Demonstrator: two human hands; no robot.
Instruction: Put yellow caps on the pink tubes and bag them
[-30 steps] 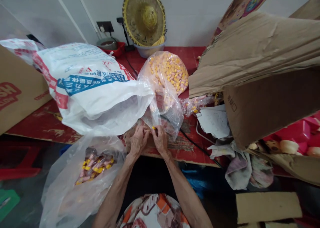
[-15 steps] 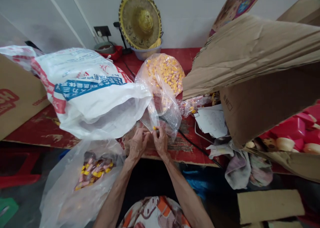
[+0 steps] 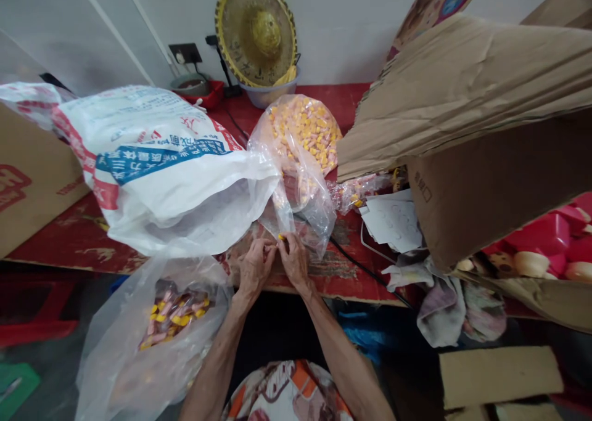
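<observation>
My left hand (image 3: 255,265) is closed at the table's near edge, its fingertips pinched together; what they hold, if anything, is too small to make out. Close beside it, my right hand (image 3: 294,262) pinches a small yellow piece (image 3: 281,237) between thumb and fingers. Just beyond both hands, a clear plastic bag (image 3: 308,128) full of small yellow-and-pink pieces rests on the red table, its loose mouth falling toward me. Below and left of my left hand hangs another clear bag (image 3: 115,341) with similar pieces (image 3: 178,316) inside.
A white printed sack (image 3: 185,187) lies open-mouthed at left, beside a cardboard box (image 3: 32,180). At right, an open carton (image 3: 472,205) holds pink and cream parts. Papers (image 3: 393,220), rags (image 3: 439,310) and a black cable (image 3: 356,261) lie near. A straw hat (image 3: 256,32) stands behind.
My right hand has shifted slightly left, toward my left hand, carrying the yellow piece with it. My left hand stays almost where it was. The whole view has tilted a little.
</observation>
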